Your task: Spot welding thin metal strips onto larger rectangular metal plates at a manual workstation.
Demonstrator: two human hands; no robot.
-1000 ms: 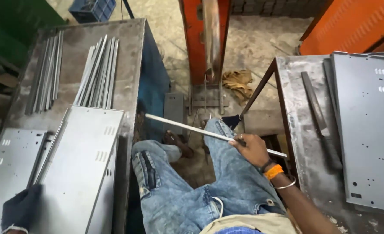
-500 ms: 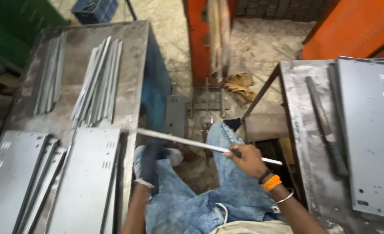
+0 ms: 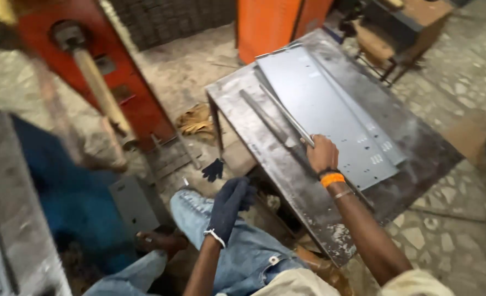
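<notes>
Two hands: right (image 3: 321, 153) on thin steel strip (image 3: 287, 116) (left (image 3: 229, 204) gloved).

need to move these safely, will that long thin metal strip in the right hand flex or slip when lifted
The metal strip looks long and narrow, so it would probably sag if lifted by one end. Its bare, smooth surface may slip in the ungloved right hand. Being flat, it seems unlikely to roll on the table.

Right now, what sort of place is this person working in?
Most likely a sheet-metal workshop: punched grey metal panels lie on a worn steel table, the right hand holds a metal strip, and a red press machine stands nearby.
</notes>
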